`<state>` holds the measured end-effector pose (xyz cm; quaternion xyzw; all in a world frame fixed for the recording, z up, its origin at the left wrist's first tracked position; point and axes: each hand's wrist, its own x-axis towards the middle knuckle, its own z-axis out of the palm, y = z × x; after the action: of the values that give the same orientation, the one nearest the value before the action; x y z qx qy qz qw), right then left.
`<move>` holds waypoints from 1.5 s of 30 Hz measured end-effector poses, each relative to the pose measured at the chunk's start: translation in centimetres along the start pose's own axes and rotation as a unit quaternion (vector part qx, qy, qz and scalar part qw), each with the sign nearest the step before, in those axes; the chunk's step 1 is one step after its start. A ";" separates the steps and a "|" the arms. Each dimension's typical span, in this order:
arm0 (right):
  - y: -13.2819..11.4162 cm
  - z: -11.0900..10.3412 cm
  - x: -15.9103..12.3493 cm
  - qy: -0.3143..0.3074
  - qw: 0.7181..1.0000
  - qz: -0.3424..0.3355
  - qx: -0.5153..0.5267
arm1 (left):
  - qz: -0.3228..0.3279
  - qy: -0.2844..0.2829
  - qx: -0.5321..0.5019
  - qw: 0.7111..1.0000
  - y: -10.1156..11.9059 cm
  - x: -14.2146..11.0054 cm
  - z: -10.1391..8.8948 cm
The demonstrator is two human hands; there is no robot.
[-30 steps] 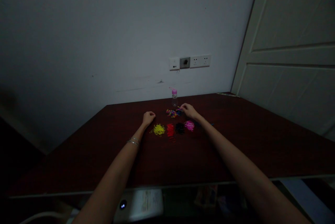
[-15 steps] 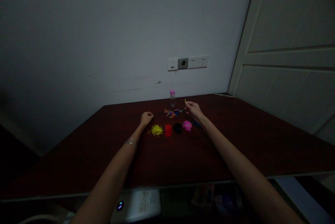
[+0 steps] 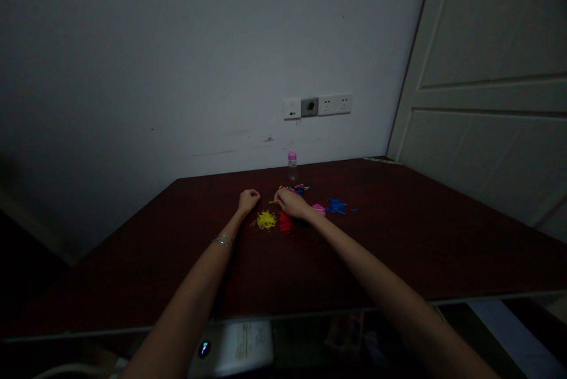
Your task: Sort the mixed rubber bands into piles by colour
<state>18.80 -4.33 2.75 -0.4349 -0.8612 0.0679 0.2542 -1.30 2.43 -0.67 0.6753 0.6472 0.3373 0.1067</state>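
My right hand (image 3: 290, 202) pinches a yellow rubber band (image 3: 271, 202), whose end sticks out to the left of the fingertips. Below it lie a yellow pile of rubber bands (image 3: 266, 220) and a red pile (image 3: 285, 222). My left hand (image 3: 248, 199) rests on the table left of the yellow pile, fingers curled together; whether anything is in them is hidden. Behind my right hand is a mixed-colour heap of bands (image 3: 301, 188), partly covered. A pink pile (image 3: 319, 209) shows in part past my right wrist, and a blue pile (image 3: 336, 206) lies farther right.
A clear bottle with a pink cap (image 3: 292, 167) stands behind the mixed heap, near the wall. Sockets (image 3: 326, 105) are on the wall above the dark red table (image 3: 381, 249). Below the front edge sits a white device with a lit display (image 3: 239, 346).
My right hand has moved left and down with the yellow rubber band, from beyond the pink pile to above the red one. It uncovers the blue pile and hides the black pile. My left hand stays put.
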 end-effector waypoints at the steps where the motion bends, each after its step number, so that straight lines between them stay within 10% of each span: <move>1: -0.4 0.2 0.2 -0.010 1.000 -0.005 -0.013 | 0.001 -0.001 -0.001 1.000 0.0 0.0 0.0; 12: -1.0 0.2 1.2 -0.047 0.998 -0.035 -0.020 | -0.002 -0.003 -0.005 1.000 0.2 -0.2 -0.1; 30: 15.4 -7.1 -8.3 0.146 0.976 0.153 0.058 | -0.032 -0.004 -0.004 0.999 0.0 0.5 0.1; 45: 17.6 -7.3 -10.4 0.159 0.969 0.181 0.053 | 0.082 -0.157 -0.027 0.984 4.7 0.9 1.6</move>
<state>40.09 -2.52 -0.88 -0.5750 -0.7117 0.0880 0.3938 3.31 3.11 1.18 0.7674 0.5558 0.2521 0.1966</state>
